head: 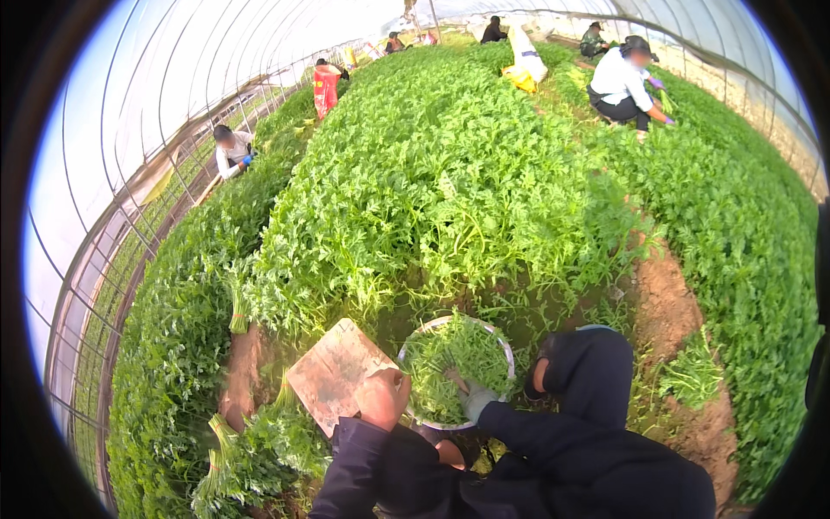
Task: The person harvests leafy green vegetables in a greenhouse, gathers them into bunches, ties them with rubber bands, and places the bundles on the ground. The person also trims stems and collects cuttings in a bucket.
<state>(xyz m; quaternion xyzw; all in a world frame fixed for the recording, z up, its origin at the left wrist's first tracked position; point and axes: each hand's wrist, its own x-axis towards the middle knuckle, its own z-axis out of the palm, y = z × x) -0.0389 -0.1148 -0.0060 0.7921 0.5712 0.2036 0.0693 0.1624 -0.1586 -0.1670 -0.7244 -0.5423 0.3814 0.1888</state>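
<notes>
A round, pale-rimmed basin (509, 363) filled with loose green leaves and stems (463, 340) sits before me. My right hand (478, 397), in a grey glove, holds a small hand fork (454, 375) whose dark tines rest among the leaves. My bare left hand (382, 397) is curled at the lower right edge of a dirt-stained square panel (337, 370), close beside the basin rim. Its fingers are partly hidden, so I cannot tell whether it grips the panel or the rim.
Tied bundles of leafy stems (217, 447) lie at the left, another bundle (238, 311) farther up. Dense leafy crop (421, 181) spreads ahead. Loose greens (694, 370) lie on a soil strip (668, 305) at right. Several people crouch farther off, one in a white top (619, 81).
</notes>
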